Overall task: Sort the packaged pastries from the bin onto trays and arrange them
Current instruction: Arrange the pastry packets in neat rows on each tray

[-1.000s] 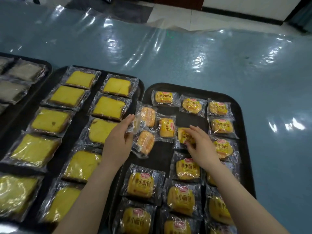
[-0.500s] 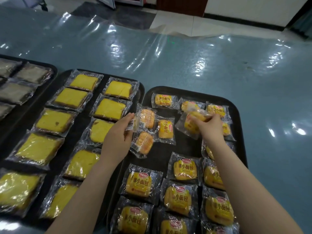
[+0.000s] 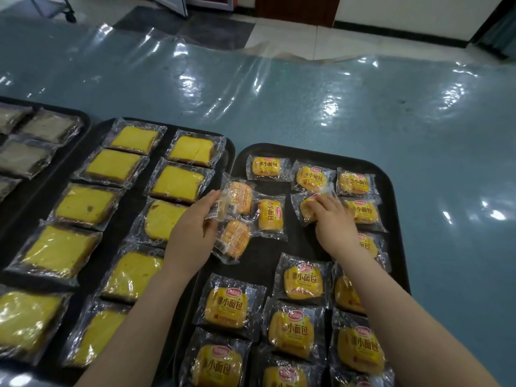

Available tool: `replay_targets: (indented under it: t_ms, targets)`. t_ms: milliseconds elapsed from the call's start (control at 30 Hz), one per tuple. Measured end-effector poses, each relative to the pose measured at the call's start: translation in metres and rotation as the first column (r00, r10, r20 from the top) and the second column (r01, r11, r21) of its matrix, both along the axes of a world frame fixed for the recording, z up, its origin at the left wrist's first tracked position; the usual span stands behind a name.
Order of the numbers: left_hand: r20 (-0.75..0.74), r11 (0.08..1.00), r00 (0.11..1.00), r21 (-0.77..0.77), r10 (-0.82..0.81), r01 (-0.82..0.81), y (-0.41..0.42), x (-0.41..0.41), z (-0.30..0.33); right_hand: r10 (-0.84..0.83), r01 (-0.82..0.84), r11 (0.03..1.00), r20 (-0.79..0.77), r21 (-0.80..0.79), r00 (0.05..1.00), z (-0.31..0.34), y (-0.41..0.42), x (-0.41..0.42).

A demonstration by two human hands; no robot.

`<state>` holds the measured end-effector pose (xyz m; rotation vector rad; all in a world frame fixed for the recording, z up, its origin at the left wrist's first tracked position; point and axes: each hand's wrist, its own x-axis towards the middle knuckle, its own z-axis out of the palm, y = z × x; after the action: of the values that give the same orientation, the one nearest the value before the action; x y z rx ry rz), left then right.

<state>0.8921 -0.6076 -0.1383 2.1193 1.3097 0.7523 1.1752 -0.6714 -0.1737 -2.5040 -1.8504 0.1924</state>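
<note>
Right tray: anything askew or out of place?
Yes. Two buns at the right tray's left edge lie face-down and tilted, barcodes up, overlapping the rim. The left hand holds the upper one. The other buns show labels.
</note>
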Motion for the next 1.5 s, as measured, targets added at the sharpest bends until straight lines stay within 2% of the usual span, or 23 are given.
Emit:
replay_targets:
  t_ms: [67,233,300,400,467,567,633,700,767,833,900,967,1033,1100,1167,1233,1400,1500]
  targets:
    - [0.004,1.000,1.000,-0.001,0.012,-0.012,0.000,-0.004,-0.002,-0.005,0.005,0.999,-0.003,0.034,1.000,-0.007,-0.003,-0.006]
    - [-0.011,1.000,1.000,-0.008,0.023,-0.023,0.001,-0.004,-0.004,-0.034,0.034,0.999,-0.038,-0.012,0.999,-0.015,-0.001,-0.014]
    - [-0.005,1.000,1.000,-0.007,0.016,-0.016,0.000,-0.004,-0.003,-0.035,0.037,0.998,-0.038,0.042,0.999,-0.013,-0.001,-0.017]
    - [-0.013,1.000,1.000,-0.003,0.002,-0.002,-0.001,-0.004,-0.005,0.078,-0.052,0.985,-0.149,0.167,0.986,-0.006,0.002,-0.034]
    - [-0.015,1.000,1.000,-0.006,-0.006,0.006,-0.002,-0.003,-0.005,0.164,-0.138,0.983,-0.257,0.117,0.952,-0.003,0.005,-0.052]
    - [-0.017,1.000,1.000,-0.008,-0.018,0.018,-0.006,-0.003,-0.003,0.215,-0.211,0.976,-0.265,0.047,0.940,-0.006,0.009,-0.072]
    - [-0.013,1.000,1.000,0.000,-0.024,0.024,-0.009,-0.006,-0.001,0.182,-0.143,0.979,-0.316,0.143,0.931,-0.003,0.009,-0.075]
    - [-0.009,1.000,1.000,0.013,-0.025,0.025,-0.010,-0.011,0.003,0.121,-0.021,0.975,-0.448,0.222,0.886,0.004,0.003,-0.072]
    - [-0.004,1.000,1.000,0.018,-0.016,0.017,-0.011,-0.015,0.005,0.052,0.113,0.961,-0.568,0.251,0.821,0.011,-0.010,-0.066]
    - [0.005,1.000,1.000,0.009,-0.004,0.004,-0.013,-0.016,0.006,0.020,0.173,0.952,-0.617,0.252,0.787,0.016,-0.026,-0.051]
    - [0.006,1.000,1.000,0.001,0.002,-0.002,-0.016,-0.018,0.007,0.031,0.115,0.972,-0.597,0.204,0.801,0.021,-0.043,-0.035]
    - [0.007,1.000,1.000,0.005,0.000,0.000,-0.019,-0.019,0.008,0.016,0.014,0.997,-0.410,0.070,0.912,0.022,-0.054,-0.021]
    - [0.010,1.000,1.000,0.016,-0.006,0.006,-0.022,-0.019,0.009,-0.040,0.046,0.999,-0.239,0.017,0.970,0.022,-0.062,-0.015]
    - [0.013,1.000,1.000,0.020,-0.012,0.011,-0.027,-0.018,0.010,-0.035,0.059,0.995,-0.270,0.081,0.962,0.021,-0.065,-0.021]
    - [0.018,1.000,1.000,0.019,-0.018,0.018,-0.031,-0.019,0.011,0.083,-0.055,0.994,-0.329,0.094,0.941,0.015,-0.064,-0.034]
    - [0.017,0.999,1.000,0.024,-0.022,0.022,-0.034,-0.021,0.012,0.141,-0.135,0.990,-0.336,0.040,0.931,0.007,-0.060,-0.047]
    - [-0.011,0.999,1.000,0.035,-0.010,0.011,-0.039,-0.029,0.016,0.036,-0.022,0.997,-0.174,0.080,0.984,0.002,-0.053,-0.055]
    - [-0.012,0.999,1.000,0.034,-0.002,0.003,-0.042,-0.036,0.019,-0.007,0.015,0.999,-0.156,0.046,0.988,0.002,-0.056,-0.057]
